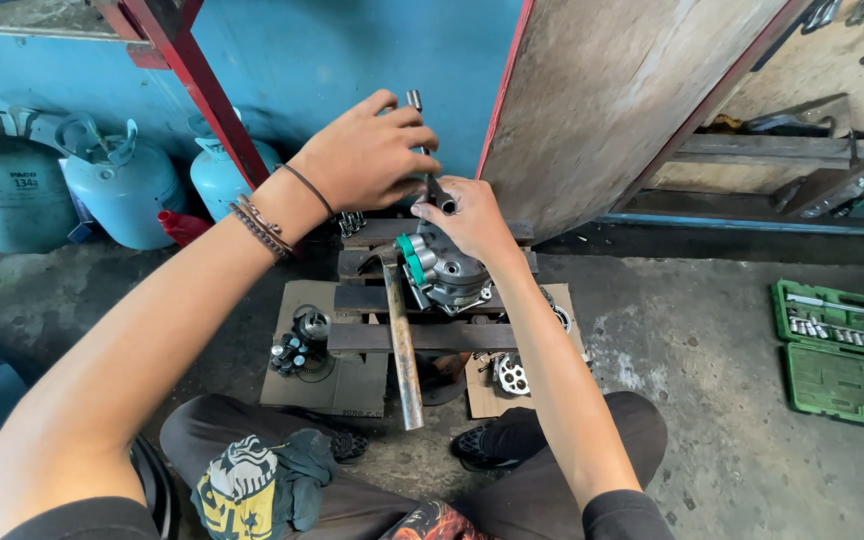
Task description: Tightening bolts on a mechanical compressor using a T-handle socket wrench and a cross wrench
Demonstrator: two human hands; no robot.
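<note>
- The left hand is clenched around the upper part of a slim metal socket wrench; its free tip shows above the fingers.
- The wrench's long axis runs steeply, tilted slightly from upper left to lower right, its lower end pointing down into the top of a grey metal compressor body.
- The right hand grasps the lower end of the wrench just where it meets the compressor, and rests on the compressor's top.
- The compressor sits on a small wooden pallet on the concrete floor, between the person's knees and the blue wall; a green part shows on its left side.
- A hammer lies across the pallet just left of the compressor, handle pointing toward the person, head away.
- Small metal parts rest on cardboard to the left; a round perforated plate lies near the right.
- Pale blue gas cylinders stand along the wall at left.
- An open green socket case lies well apart on the floor at right.
</note>
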